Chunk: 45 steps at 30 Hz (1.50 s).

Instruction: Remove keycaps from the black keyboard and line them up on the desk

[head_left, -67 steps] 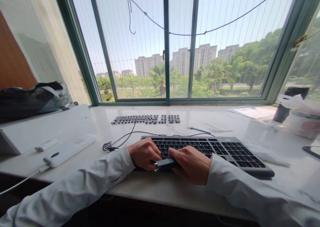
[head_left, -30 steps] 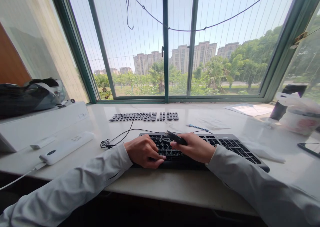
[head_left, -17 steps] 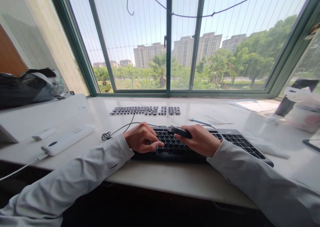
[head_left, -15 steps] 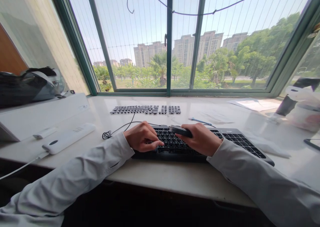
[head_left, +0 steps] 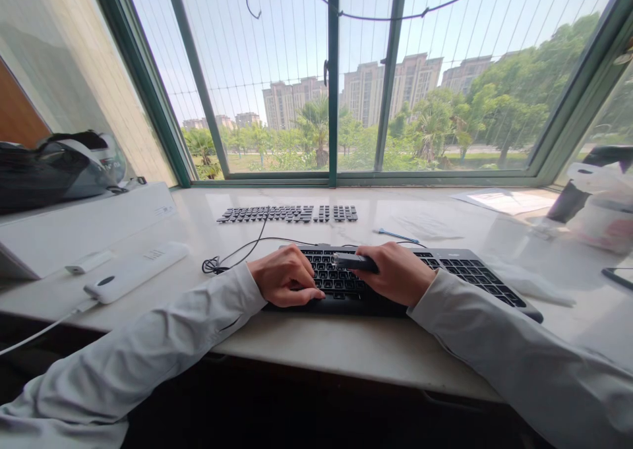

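A black keyboard (head_left: 487, 284) lies near the table's front edge, its key sockets bare of caps. My left hand (head_left: 285, 279) rests on its left part, fingers curled in and thumb pressed along the lower rows. In my right hand (head_left: 399, 274) is a small dark brush (head_left: 357, 262), gripped over the middle of the keyboard. The brush's pale bristle end points left, at the upper socket rows. Behind the keyboard the loose black keycaps (head_left: 289, 214) are laid out in keyboard order.
A black cable (head_left: 213, 265) is bundled left of the keyboard. A blue thin tool (head_left: 398, 236) lies behind it, and clear plastic (head_left: 529, 284) to the right. At left are a white power strip (head_left: 136, 271) and a white box (head_left: 89, 231); papers (head_left: 507, 201) lie far right.
The brush has shifted slightly down in view and its bristle end looks a little lower. My left hand has stayed on the keyboard, with its thumb slightly lower. The view has tilted a little.
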{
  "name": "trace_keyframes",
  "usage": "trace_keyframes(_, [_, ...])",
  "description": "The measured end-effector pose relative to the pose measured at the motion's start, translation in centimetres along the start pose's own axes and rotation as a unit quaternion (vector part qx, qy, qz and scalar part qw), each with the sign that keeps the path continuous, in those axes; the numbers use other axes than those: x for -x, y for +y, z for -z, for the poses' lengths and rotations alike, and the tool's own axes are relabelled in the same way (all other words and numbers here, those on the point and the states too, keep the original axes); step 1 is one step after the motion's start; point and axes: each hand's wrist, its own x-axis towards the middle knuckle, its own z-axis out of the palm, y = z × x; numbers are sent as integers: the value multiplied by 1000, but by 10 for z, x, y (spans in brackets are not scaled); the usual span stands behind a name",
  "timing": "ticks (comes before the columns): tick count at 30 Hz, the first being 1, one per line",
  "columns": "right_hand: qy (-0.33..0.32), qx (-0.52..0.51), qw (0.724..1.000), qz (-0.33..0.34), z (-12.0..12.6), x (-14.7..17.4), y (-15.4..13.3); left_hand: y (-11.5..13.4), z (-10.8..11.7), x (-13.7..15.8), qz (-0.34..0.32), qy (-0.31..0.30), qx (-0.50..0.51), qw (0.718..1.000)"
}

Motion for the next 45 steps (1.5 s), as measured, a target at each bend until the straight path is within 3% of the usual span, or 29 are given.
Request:
trace_keyframes(3, [3,-6,1000,5,-1,1,1,1,1,-2,-24,-46,62,997])
trace_keyframes(5, [5,-12,1000,9,-1,1,1,1,0,-3,-10,-8,70,997])
trace_keyframes(9, [9,-72,996,42,3,0,1,0,-1,-5,95,121,36,987])
trace_keyframes(11, [1,-127,990,55,7,-1,0,1,-2,-8,156,156,13,975])
trace_keyframes(18, [-48,-244,968,27,17,-2,3,7,-1,-17,266,172,85,945])
trace_keyframes(20, [-61,-264,962,25,17,-2,4,7,0,-18,289,153,125,937])
trace_keyframes(26, [-53,-225,972,46,14,-3,4,10,0,-20,292,54,236,925])
trace_keyframes(31, [-14,-217,975,45,14,-4,10,7,-1,-20,304,98,231,919])
trace_keyframes(35, [6,-245,969,10,16,-6,18,0,1,-18,308,140,199,920])
trace_keyframes(39, [45,-260,965,2,12,-9,23,-5,2,-14,288,130,140,939])
trace_keyframes(45, [143,-115,980,73,4,-10,22,-10,-2,-11,222,113,14,968])
